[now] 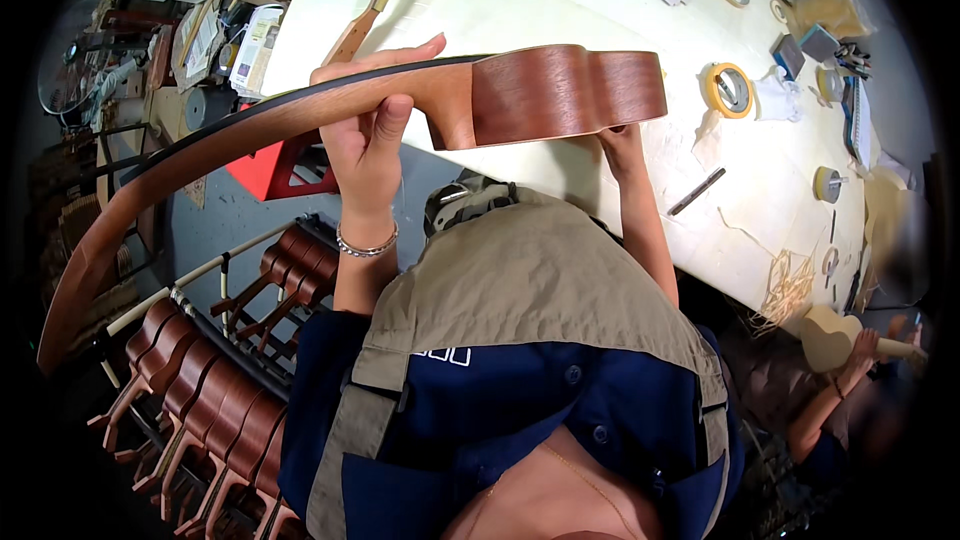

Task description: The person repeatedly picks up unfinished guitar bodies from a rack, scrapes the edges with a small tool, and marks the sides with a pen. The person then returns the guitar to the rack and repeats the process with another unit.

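An unfinished brown wooden ukulele [570,95] is held edge-on above the near side of the white table, its side wall facing up. Its long neck [230,140], with a dark fingerboard along the far edge, stretches to the left. My left hand [362,155] is closed around the neck near the body, thumb on the near side and fingers partly behind it. My right hand [622,148] grips the lower edge of the body near its right end; most of its fingers are hidden beneath the wood.
On the white table [720,230] are a yellow tape roll [728,90], a dark pen-like tool [697,191] and a bundle of pale strips [788,285]. Another neck [375,5] lies beyond. Brown ukuleles [215,385] hang on a lower-left rack. A co-worker's hand [858,352] holds a pale ukulele.
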{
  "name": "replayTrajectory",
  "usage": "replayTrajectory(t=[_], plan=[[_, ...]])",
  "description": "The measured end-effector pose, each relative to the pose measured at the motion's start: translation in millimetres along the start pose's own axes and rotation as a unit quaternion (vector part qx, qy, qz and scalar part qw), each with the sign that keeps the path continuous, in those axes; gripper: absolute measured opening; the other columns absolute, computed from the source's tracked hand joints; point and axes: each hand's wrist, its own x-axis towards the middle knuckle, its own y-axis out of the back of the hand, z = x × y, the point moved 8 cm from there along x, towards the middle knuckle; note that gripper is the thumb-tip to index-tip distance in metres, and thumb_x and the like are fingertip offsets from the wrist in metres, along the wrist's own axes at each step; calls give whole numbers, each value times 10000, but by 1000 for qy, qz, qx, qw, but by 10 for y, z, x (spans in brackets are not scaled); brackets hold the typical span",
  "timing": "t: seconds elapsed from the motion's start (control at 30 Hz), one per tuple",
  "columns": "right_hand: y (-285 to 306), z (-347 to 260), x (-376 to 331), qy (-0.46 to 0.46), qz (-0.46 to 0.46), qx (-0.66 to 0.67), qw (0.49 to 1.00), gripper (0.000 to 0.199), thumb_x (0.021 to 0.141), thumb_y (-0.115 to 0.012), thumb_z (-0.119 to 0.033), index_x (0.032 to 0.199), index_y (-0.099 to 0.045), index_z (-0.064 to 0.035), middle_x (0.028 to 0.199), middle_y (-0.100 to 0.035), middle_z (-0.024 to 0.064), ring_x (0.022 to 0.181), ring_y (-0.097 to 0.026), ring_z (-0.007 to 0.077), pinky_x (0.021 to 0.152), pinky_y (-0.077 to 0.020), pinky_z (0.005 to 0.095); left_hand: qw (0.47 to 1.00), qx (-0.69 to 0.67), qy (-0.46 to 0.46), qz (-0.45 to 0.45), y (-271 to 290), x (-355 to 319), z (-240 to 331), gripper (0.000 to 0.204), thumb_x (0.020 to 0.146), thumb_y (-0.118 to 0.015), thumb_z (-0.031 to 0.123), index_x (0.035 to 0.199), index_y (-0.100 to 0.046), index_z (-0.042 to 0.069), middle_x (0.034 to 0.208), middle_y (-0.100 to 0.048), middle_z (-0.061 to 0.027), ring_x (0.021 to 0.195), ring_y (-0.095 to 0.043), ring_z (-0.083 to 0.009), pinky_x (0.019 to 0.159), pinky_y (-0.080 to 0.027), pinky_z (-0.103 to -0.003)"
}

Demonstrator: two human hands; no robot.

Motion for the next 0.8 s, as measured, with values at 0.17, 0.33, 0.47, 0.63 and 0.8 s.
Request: replayTrajectory(t=[0.17, 0.33, 0.47, 0.63, 0.8], plan=[[67, -135, 12, 12, 17, -39, 999, 399, 766, -711, -167, 1080, -537, 8, 943, -602, 44, 881, -570, 132, 811, -453, 282, 992, -111, 58, 21, 188, -102, -426, 403, 894, -526, 285, 1110, -416, -37, 1122, -545, -241, 1064, -533, -286, 929, -407, -360], [-7, -474, -122, 17, 51, -24, 998, 720, 906, -191, -589, 1175, -497, 4, 1085, -570, 64, 959, -523, 157, 857, -380, 306, 916, -244, 271, 168, 532, -263, -1007, 508, 921, -405, 355, 1346, -311, 95, 1310, -407, -155, 1181, -430, -274, 983, -367, -390], [-184, -640, -257, 46, 45, -13, 998, 811, 888, -151, -623, 1233, -453, 46, 1212, -510, 140, 1139, -459, 227, 981, -326, 366, 880, -249, 333, 230, 716, -492, -1282, 484, 923, -406, 391, 1319, -360, 115, 1242, -472, -93, 1088, -493, -210, 890, -430, -341], [-342, -734, -337, 31, 32, -1, 999, 830, 861, -150, -666, 1304, -391, -7, 1298, -434, 125, 1186, -414, 243, 973, -338, 405, 859, -232, 358, 282, 695, -538, -1264, 473, 928, -415, 387, 1277, -412, 69, 1171, -521, -100, 994, -555, -182, 808, -491, -294], [-380, -800, -352, 16, 23, -6, 1000, 868, 836, -132, -701, 1325, -367, -24, 1333, -394, 119, 1211, -384, 245, 958, -352, 425, 866, -200, 356, 288, 714, -499, -1225, 483, 929, -408, 404, 1270, -420, 63, 1212, -496, -114, 1074, -519, -217, 897, -458, -346]])
